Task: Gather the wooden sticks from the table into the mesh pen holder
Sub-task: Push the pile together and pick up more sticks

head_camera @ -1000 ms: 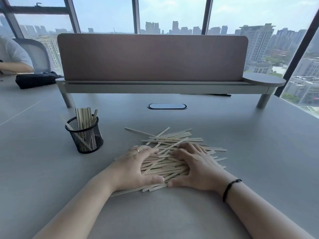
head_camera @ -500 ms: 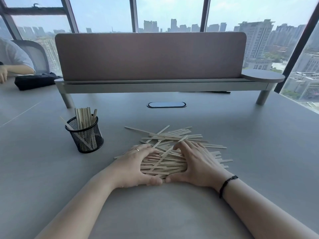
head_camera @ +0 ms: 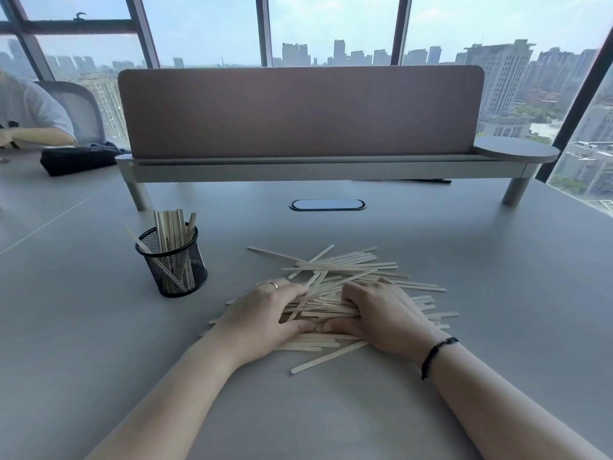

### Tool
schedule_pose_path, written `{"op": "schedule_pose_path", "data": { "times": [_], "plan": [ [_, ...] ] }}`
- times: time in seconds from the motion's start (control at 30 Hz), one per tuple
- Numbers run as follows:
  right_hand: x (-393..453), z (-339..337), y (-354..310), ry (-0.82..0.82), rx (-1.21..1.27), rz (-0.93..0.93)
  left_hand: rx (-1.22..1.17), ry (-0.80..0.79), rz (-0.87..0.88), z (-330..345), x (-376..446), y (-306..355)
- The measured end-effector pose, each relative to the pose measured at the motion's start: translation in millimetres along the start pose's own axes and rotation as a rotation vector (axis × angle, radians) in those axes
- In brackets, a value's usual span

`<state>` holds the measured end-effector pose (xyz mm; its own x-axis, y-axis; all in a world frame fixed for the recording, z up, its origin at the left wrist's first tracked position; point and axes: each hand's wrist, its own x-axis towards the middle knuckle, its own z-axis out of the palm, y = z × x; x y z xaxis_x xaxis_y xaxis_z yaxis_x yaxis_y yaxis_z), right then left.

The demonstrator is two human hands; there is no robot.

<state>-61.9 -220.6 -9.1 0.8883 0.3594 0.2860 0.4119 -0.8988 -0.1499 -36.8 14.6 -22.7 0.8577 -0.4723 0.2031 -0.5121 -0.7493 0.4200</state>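
- Wooden sticks (head_camera: pixel 351 273) lie in a loose heap at centre frame on the grey table (head_camera: pixel 497 293); a small batch already stands in the mesh pen holder (head_camera: pixel 172 263), centre left and well apart from the heap.
- Left hand (head_camera: pixel 265 313), just left of centre, has curled tighter over the heap's near edge than half a second ago, thumb tucked under.
- Right hand (head_camera: pixel 378 313) mirrors it, fingers now bunched where they were spread; the thumbs nearly meet.
- A few sticks have slipped out below the hands, so this squeeze likely gathers only part of the heap.
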Motion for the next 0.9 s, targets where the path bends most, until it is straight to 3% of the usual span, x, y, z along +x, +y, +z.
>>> {"op": "schedule_pose_path", "data": {
  "times": [0.13,0.3,0.47,0.57,0.9],
  "plan": [
    [-4,6,9,0.127,-0.012,-0.089,0.043,0.042,0.046,3,2,4],
    [-3,10,14,0.166,-0.011,-0.082,0.101,0.084,0.054,1,1,8],
    [-3,4,11,0.303,-0.049,-0.063,-0.1,0.058,0.026,0,1,0],
    [-5,1,14,0.353,-0.056,-0.033,-0.095,0.079,0.023,2,3,-5],
    [-8,6,27,0.28,-0.027,0.086,0.175,0.168,-0.042,-2,-2,1]
  ]
}}
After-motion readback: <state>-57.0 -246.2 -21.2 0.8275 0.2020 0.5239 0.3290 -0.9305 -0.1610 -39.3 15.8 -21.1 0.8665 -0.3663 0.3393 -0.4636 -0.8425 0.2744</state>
